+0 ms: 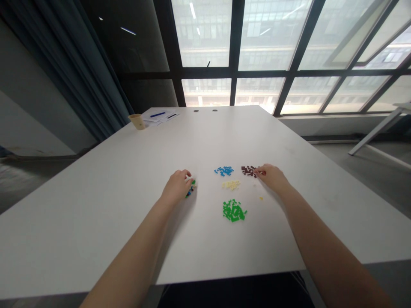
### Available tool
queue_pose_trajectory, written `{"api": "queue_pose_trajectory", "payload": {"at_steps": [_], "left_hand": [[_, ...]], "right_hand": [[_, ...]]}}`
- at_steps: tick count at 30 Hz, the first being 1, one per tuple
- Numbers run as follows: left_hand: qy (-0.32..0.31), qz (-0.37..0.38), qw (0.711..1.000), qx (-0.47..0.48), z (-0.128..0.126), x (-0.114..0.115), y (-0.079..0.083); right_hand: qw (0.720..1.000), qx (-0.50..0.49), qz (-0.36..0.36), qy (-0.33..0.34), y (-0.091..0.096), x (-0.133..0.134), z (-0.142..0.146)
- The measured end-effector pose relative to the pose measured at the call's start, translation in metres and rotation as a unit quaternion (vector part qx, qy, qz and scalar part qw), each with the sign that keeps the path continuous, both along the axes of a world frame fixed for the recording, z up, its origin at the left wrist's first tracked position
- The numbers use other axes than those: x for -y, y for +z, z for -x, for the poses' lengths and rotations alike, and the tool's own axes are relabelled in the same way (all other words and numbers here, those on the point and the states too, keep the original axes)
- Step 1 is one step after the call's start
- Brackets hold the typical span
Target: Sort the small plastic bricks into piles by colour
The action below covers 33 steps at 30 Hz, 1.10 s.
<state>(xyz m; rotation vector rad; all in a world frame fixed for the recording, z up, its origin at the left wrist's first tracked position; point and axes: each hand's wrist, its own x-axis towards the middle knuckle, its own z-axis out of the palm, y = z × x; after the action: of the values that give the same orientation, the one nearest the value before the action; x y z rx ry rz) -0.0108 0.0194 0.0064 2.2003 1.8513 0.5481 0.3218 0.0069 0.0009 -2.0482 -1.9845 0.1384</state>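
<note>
Small plastic pieces lie sorted by colour on the white table (pixel 128 179): a blue pile (pixel 224 171), a dark brown pile (pixel 248 170), a pale yellow pile (pixel 230 185) and a green pile (pixel 234 211). My left hand (pixel 176 186) rests curled over a small mixed clump of pieces (pixel 192 188) to the left of the piles. My right hand (pixel 272 176) pinches at the right edge of the brown pile, fingertips together on a tiny piece. One loose yellow piece (pixel 261 198) sits near my right wrist.
A paper cup (pixel 137 121) stands at the far left corner beside papers with a blue pen (pixel 158 114). Large windows rise behind the table's far edge. Another white table's leg (pixel 375 132) shows at the right.
</note>
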Motion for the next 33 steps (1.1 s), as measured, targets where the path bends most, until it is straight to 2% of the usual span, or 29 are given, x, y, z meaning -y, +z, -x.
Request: {"api": "queue_pose_trajectory", "payload": {"at_steps": [5, 12, 17, 25, 29, 33], "left_hand": [[0.019, 0.081, 0.996, -0.024, 0.005, 0.001, -0.007], [0.003, 0.126, 0.991, 0.050, 0.008, -0.002, -0.011], [-0.006, 0.127, 0.990, 0.060, 0.006, -0.001, -0.010], [-0.023, 0.092, 0.995, 0.020, 0.004, -0.001, -0.007], [-0.014, 0.083, 0.996, 0.039, 0.003, -0.001, -0.007], [0.004, 0.065, 0.994, 0.087, 0.003, -0.002, -0.005]], "right_hand": [[0.999, 0.003, 0.032, 0.011, -0.003, 0.002, 0.007], [1.000, 0.012, 0.028, -0.001, -0.002, 0.002, 0.007], [0.999, 0.002, 0.041, -0.006, -0.001, 0.003, 0.008], [1.000, -0.006, 0.001, -0.010, 0.004, 0.003, 0.004], [0.999, -0.009, 0.049, 0.008, 0.007, 0.006, 0.006], [0.996, 0.013, 0.086, -0.006, 0.004, 0.007, 0.007]]}}
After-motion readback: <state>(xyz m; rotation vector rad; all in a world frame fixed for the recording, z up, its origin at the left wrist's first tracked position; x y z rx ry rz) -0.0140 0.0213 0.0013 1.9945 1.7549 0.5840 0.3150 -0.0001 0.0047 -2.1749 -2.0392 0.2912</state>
